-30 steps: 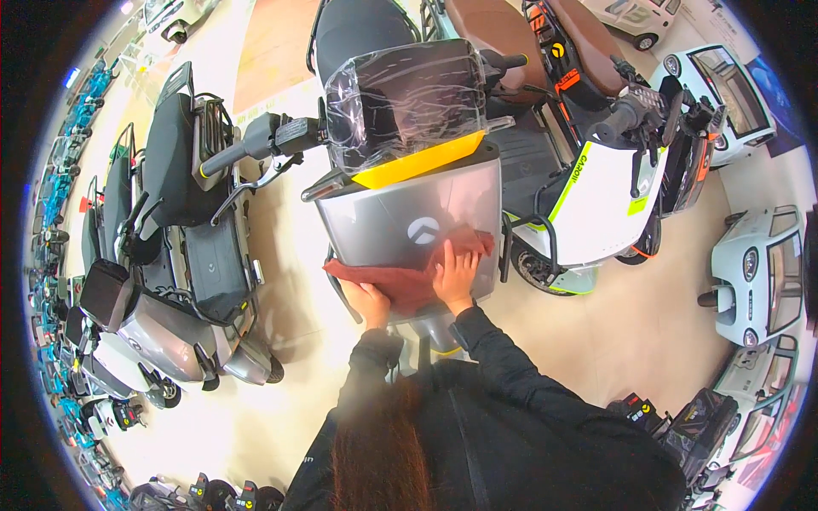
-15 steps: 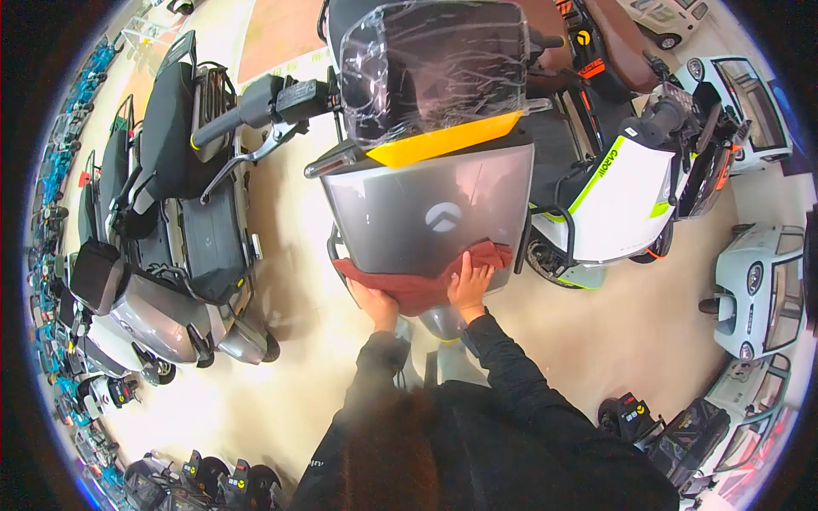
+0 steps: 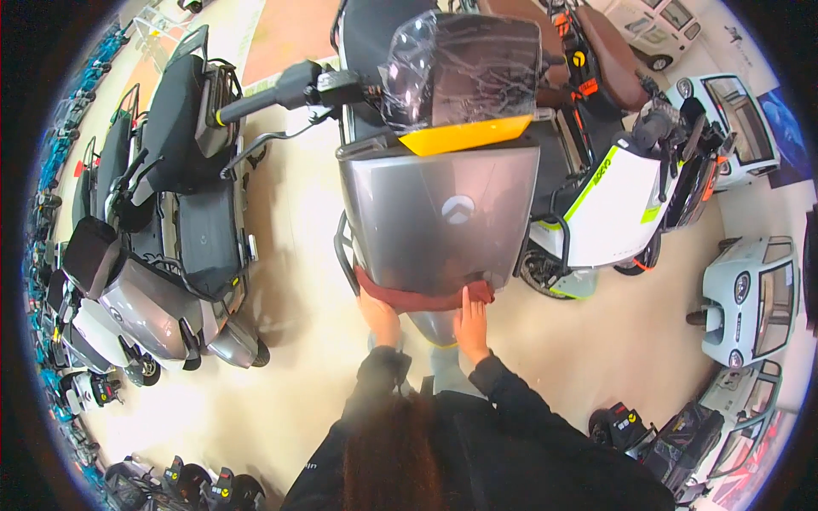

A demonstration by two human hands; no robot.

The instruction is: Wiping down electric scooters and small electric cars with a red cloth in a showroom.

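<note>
A dark red cloth [image 3: 413,297] stretches across the lower edge of the glossy grey front panel [image 3: 426,217] of an electric scooter. My left hand [image 3: 381,321] grips its left end, with the fingertips hidden by the cloth and the panel's edge. At the other end, my right hand [image 3: 471,326] holds the cloth against the panel, fingers pointing upward. Above the panel sit a yellow strip [image 3: 467,134] and a dark windscreen [image 3: 477,72] in crinkled clear film. The scooter's grey front mudguard [image 3: 433,327] shows between my hands.
The scooter's handlebar grip [image 3: 256,106] and brake lever stick out to the left. Another grey scooter [image 3: 153,311] stands on that side. Close on the right is a white and lime scooter [image 3: 601,209]. Small pale vehicles [image 3: 741,298] line the right wall; parked scooters stand behind.
Both hands have moved lower on the panel with the cloth, which now lies in a narrower band along its bottom edge. The view has shifted slightly.
</note>
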